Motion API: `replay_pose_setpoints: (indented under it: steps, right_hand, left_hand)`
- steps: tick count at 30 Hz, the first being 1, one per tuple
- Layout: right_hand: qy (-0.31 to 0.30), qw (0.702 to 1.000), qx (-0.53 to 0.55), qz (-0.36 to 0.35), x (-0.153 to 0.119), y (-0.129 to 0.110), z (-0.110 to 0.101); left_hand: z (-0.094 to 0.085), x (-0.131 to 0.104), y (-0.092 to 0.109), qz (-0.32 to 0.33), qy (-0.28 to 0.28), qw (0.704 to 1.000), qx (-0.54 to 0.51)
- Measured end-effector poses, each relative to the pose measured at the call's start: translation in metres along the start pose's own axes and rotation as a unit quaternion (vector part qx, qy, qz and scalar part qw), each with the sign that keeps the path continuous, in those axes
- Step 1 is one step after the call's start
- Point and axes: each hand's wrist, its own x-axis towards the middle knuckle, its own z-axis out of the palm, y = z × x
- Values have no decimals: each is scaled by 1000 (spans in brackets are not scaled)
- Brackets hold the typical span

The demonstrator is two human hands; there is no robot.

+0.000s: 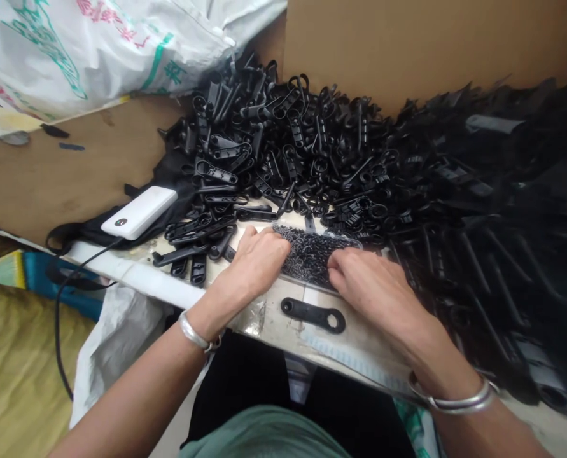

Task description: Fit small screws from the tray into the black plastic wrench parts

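Observation:
A clear shallow tray of small dark pieces (307,256) lies between my hands on the table. My left hand (264,254) is at the tray's left end with its fingers curled together. Over the right part of the tray, my right hand (362,273) has its thumb and fingers pinched at the small pieces. What either hand holds, if anything, is too small or hidden to make out. A single black plastic lever with a ring end (314,315) lies flat just in front of the tray, touched by neither hand.
Behind the tray rises a large heap of black plastic parts (293,140), and another dark heap (493,191) fills the right. A white power bank (140,212) with a black cable rests at the left. Cardboard (431,51) stands behind; a printed white sack (97,51) hangs upper left.

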Motion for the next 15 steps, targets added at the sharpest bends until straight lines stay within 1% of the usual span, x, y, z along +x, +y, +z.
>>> replay_pose_setpoints:
  steps: [2, 4, 7, 9, 11, 13, 15]
  right_hand:
    - [23, 999, 44, 8, -2, 7, 1]
    - [43, 993, 112, 12, -6, 15, 2]
    - [43, 973, 228, 17, -12, 24, 3]
    - [41, 951, 304, 31, -15, 26, 5]
    - [48, 924, 376, 52, -18, 25, 5]
    - [63, 897, 432, 75, -20, 22, 5]
    - [76, 878, 464, 89, -21, 20, 5]
  left_hand:
    - [0, -1, 0, 0, 2, 1000, 0]
    - [0, -3, 1, 2, 4, 1000, 0]
    - [-2, -8, 5, 18, 10, 1000, 7]
    - [-4, -11, 9, 37, 14, 999, 14]
    - [-5, -12, 12, 51, 12, 999, 14]
    - [-5, -13, 14, 51, 11, 999, 1]
    - [-5, -12, 13, 42, 15, 999, -14]
